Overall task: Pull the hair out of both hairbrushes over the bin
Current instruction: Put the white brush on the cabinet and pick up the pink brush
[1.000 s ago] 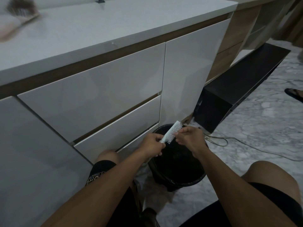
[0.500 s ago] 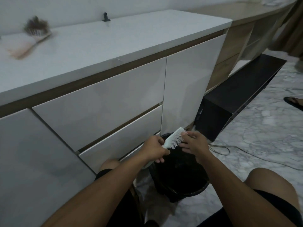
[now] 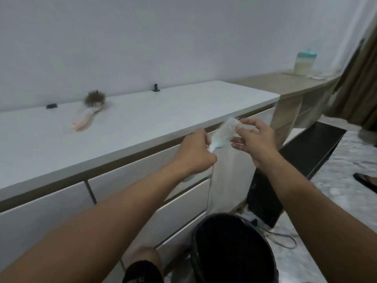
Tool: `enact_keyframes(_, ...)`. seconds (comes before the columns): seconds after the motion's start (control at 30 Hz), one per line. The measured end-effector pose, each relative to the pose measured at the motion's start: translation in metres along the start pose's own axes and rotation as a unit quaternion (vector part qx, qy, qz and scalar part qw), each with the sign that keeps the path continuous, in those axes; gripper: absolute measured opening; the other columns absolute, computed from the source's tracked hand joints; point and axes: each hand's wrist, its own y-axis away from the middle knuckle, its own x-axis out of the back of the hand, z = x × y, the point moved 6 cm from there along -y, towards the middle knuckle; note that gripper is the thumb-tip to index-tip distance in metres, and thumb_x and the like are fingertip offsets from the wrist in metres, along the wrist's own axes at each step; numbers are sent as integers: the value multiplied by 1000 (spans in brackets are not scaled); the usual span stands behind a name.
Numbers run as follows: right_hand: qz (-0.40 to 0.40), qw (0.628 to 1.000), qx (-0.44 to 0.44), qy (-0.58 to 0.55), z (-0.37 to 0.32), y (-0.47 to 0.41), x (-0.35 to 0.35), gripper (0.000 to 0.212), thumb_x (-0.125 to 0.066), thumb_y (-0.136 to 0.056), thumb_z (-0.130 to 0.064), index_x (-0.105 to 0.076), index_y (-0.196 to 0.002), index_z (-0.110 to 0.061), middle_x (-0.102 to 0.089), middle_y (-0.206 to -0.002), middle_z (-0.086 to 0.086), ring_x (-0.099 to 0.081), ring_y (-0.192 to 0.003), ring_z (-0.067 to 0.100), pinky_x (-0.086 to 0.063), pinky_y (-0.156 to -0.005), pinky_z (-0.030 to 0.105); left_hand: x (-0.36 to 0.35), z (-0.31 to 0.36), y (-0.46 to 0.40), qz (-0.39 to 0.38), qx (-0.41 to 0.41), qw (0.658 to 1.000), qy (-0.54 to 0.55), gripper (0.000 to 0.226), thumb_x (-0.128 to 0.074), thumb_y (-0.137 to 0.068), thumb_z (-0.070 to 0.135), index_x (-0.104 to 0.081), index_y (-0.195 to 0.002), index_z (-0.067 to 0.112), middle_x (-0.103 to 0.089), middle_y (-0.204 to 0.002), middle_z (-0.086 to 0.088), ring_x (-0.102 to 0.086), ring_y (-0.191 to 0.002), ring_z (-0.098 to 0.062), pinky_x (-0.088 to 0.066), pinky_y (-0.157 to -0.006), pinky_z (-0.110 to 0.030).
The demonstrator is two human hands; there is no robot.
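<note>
My left hand [image 3: 195, 156] grips the handle of a pale blue-white hairbrush [image 3: 224, 134], held up at the height of the white countertop's front edge. Its bristles look free of hair. My right hand [image 3: 254, 139] is beside the brush head with fingers spread, fingertips touching the tip of the brush. A black bin [image 3: 234, 250] stands on the floor below, between my knees. A pink hairbrush [image 3: 89, 112] full of brown hair lies on the white countertop [image 3: 142, 119] near the wall.
White drawers run under the countertop. A lower wooden shelf [image 3: 295, 82] to the right carries a container with a teal lid [image 3: 305, 62]. A black box [image 3: 306, 158] and a cable [image 3: 285, 240] lie on the marble floor. A sandal [image 3: 365, 179] is at the right edge.
Both hands rose with the pale brush from just above the bin up to countertop height. The view tilted upward, showing the wall and the pink brush.
</note>
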Motion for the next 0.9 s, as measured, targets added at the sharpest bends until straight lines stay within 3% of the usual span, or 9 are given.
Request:
enact_keyframes(0.13,-5,999,46,6,-47,-26,-30,28,-63,-91,-11,-58,-118,-10,-66,-109,14,-69,-74,20,-62,-67,34,56,22,-15,70,-38,996,-34,23,-70,-71,20,-59,-90,18,-64,-97,-2,-62,-86,-22,-55,-75,-34)
enact_keyframes(0.23,-40,993,87,75,-69,-39,-60,42,-67,-87,-19,-57,-128,-12,-58,-125,9,-68,-82,20,-59,-65,33,90,15,-26,111,-16,993,-44,21,-69,-71,22,-61,-90,19,-65,-97,0,-60,-90,-21,-53,-79,-33)
enact_keyframes(0.33,-57,970,151,179,-84,-45,-95,51,-69,-84,-30,-55,-132,-23,-53,-126,0,-67,-96,23,-59,-76,37,117,-3,-33,144,19,988,-44,22,-69,-69,17,-63,-90,17,-65,-95,0,-61,-90,-21,-53,-76,-32)
enact_keyframes(0.43,-73,953,190,226,-90,-49,-130,41,-68,-80,-34,-63,-120,-32,-58,-119,-5,-64,-106,23,-54,-92,44,138,-22,-39,158,41,986,-30,20,-69,-69,12,-63,-88,13,-63,-89,-2,-60,-85,-21,-47,-69,-28)
enact_keyframes(0.53,-120,930,201,282,-88,-55,-170,29,-64,-87,-30,-69,-115,-25,-61,-130,-4,-56,-121,17,-43,-103,30,153,-44,-48,163,64,984,-25,19,-70,-70,11,-63,-87,11,-61,-87,-2,-59,-85,-22,-43,-67,-28)
enact_keyframes(0.6,-148,917,196,314,-83,-60,-190,31,-61,-90,-28,-69,-119,-21,-58,-135,-3,-53,-124,16,-37,-99,20,160,-59,-56,161,79,984,-16,17,-72,-71,12,-62,-84,11,-60,-87,-3,-59,-85,-23,-45,-69,-29)
enact_keyframes(0.67,-165,906,189,340,-75,-71,-207,32,-60,-90,-27,-68,-120,-20,-58,-137,-3,-54,-123,15,-35,-97,19,163,-73,-62,156,88,984,-13,17,-74,-71,14,-60,-82,11,-61,-88,-4,-59,-83,-23,-47,-71,-31)
enact_keyframes(0.9,-197,870,166,421,-49,-108,-250,35,-57,-86,-35,-66,-119,-28,-58,-136,-8,-53,-126,15,-39,-109,37,164,-102,-82,180,104,978,-28,26,-69,-78,25,-63,-93,4,-63,-96,-10,-61,-86,-26,-41,-61,-29)
